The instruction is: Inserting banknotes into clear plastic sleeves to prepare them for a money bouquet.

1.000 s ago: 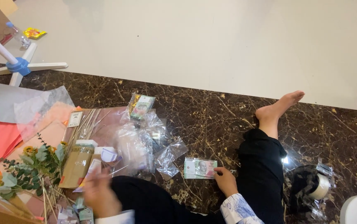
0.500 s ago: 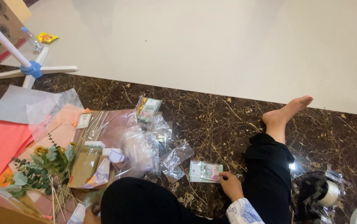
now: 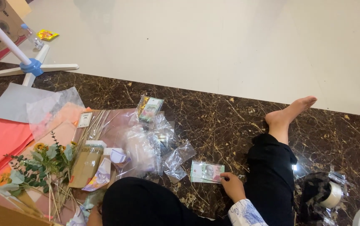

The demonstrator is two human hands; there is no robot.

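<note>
Dropped out of view since a moment ago: left hand. Right hand (image 3: 233, 187) resting fingertips on banknote stack (image 3: 206, 172), near floor (image 3: 238, 121), right of clear bags (image 3: 175, 157); grip loose, not closed.

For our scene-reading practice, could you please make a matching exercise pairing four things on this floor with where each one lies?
Things:
1. green paper banknotes
2. white roll of tape
3. blue-and-white fan stand
4. yellow-flowered green sprigs

Places:
A. far left, on coral paper sheets
B. at the right hand
C. top left, on the pale floor
D. far right, on dark marble

Pairs: 1-B, 2-D, 3-C, 4-A
</note>
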